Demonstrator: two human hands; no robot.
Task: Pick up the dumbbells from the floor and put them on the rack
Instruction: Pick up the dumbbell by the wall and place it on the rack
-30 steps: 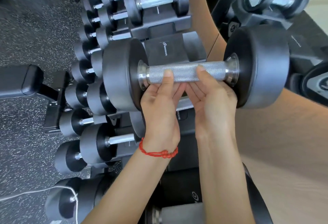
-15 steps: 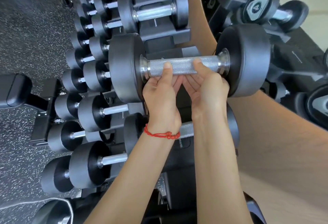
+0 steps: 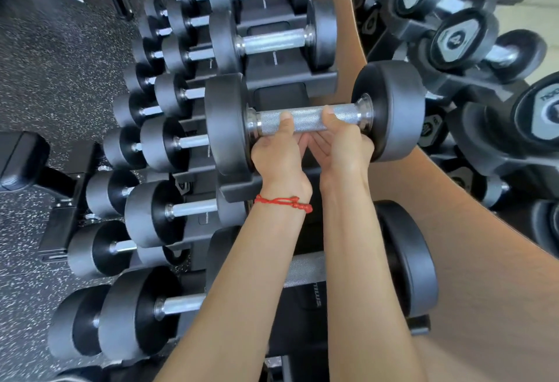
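At centre frame: one black dumbbell (image 3: 314, 120), knurled steel handle level, over the rack (image 3: 290, 85)'s top tier. Left hand (image 3: 279, 155) and right hand (image 3: 343, 147) both grasp the handle from below, thumbs on top.

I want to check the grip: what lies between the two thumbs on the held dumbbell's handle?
Only bare knurled handle of the dumbbell lies between the left hand and right hand thumbs, in the head view.

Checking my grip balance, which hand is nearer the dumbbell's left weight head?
Left. The left hand grips the knurled steel handle beside the black round weight head; the right hand sits farther along.
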